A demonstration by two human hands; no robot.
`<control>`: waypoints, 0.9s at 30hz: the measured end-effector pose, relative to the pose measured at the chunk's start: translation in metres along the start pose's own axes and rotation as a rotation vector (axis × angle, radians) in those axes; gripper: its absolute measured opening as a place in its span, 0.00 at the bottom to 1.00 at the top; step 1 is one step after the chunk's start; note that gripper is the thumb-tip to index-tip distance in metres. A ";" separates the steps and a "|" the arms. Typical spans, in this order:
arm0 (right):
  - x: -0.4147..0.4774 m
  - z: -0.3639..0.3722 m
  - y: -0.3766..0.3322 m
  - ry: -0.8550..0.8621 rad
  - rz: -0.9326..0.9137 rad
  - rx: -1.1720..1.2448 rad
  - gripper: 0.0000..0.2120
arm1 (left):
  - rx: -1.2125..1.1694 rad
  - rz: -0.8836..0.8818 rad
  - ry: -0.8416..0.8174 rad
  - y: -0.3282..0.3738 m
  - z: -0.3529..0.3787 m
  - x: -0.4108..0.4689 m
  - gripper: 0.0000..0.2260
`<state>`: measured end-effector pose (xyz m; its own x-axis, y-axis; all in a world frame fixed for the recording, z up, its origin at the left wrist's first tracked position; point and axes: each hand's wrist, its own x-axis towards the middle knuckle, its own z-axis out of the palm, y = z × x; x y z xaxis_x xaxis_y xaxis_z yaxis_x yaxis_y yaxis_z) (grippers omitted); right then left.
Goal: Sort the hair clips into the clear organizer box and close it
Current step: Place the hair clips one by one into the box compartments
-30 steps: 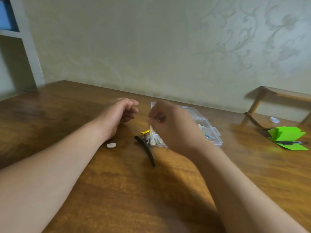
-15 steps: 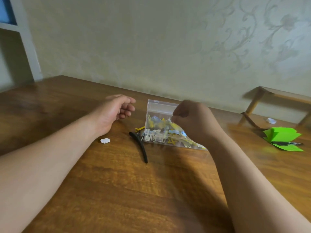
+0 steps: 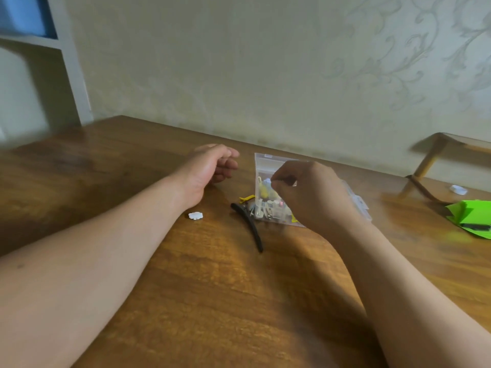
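The right hand (image 3: 308, 192) is curled, its fingertips pinching a clear zip bag (image 3: 265, 166) and holding it upright with its lower edge at the tabletop (image 3: 186, 288); inside, mixed hair clips (image 3: 268, 208), yellow, white and clear, are heaped toward the bottom; the clear organizer box (image 3: 358, 205) sits just behind that hand, mostly hidden, its contents unreadable; the left hand (image 3: 210, 166) rests to the left, fingers loosely curled, holding nothing; a long black clip (image 3: 249, 227), a yellow clip (image 3: 245, 199) and a small white clip (image 3: 195, 215) lie loose left of the bag; green paper (image 3: 470, 213) lies at the right edge.
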<state>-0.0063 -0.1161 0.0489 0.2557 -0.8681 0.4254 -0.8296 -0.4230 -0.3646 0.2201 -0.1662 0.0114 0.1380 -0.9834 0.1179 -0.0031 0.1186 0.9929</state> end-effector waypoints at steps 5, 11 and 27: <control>-0.010 0.030 -0.055 -0.102 -0.378 -0.109 0.11 | -0.210 -0.085 0.009 0.004 -0.004 0.001 0.11; -0.020 0.063 -0.074 -0.146 -0.609 -0.232 0.09 | -0.408 -0.185 0.055 0.010 -0.007 0.002 0.10; 0.008 -0.017 0.000 0.013 -0.071 0.044 0.06 | -0.308 -0.105 0.017 0.000 -0.004 0.008 0.11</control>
<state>-0.0125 -0.1181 0.0667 0.3063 -0.8323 0.4620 -0.7871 -0.4944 -0.3688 0.2250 -0.1733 0.0125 0.1385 -0.9903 0.0123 0.3112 0.0553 0.9487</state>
